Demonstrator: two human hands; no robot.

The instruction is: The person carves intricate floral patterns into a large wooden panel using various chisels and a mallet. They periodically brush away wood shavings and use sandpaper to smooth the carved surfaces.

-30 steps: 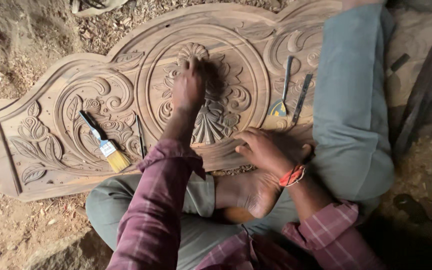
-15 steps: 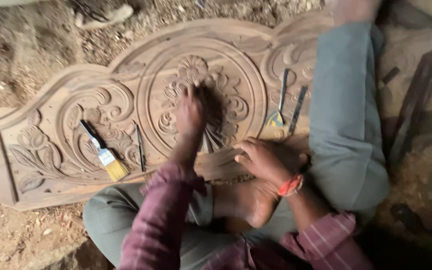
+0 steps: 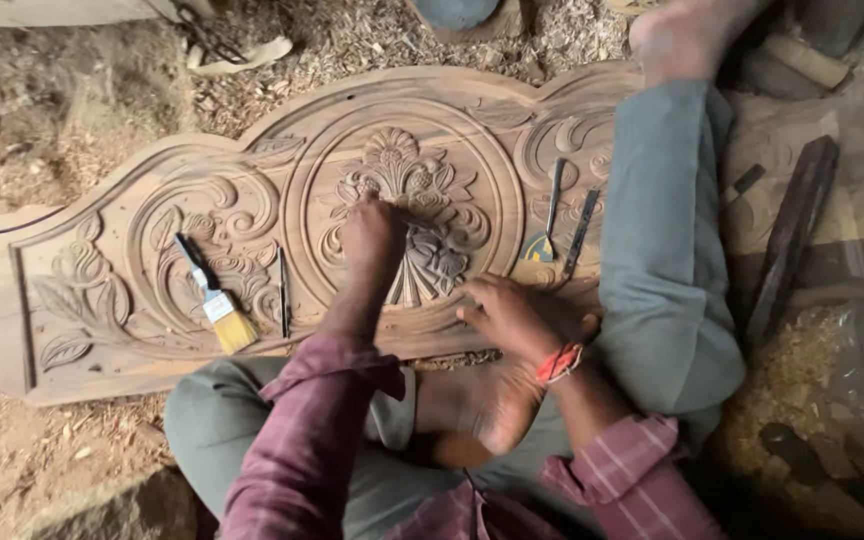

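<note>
Carved wooden panel lying flat on the sawdust-strewn floor. The left hand presses fingers-down on the central floral medallion; whether it holds anything cannot be told. The right hand rests open on the panel's lower edge — a paintbrush and chisels lie to either side.

The left hand has drawn back from the flower at the top of the round medallion, sliding toward 6 o'clock to rest on the fan-shaped carving beneath it. The right hand has shifted slightly toward 9 o'clock along the carved panel's lower edge, fingers spread flatter.
</note>
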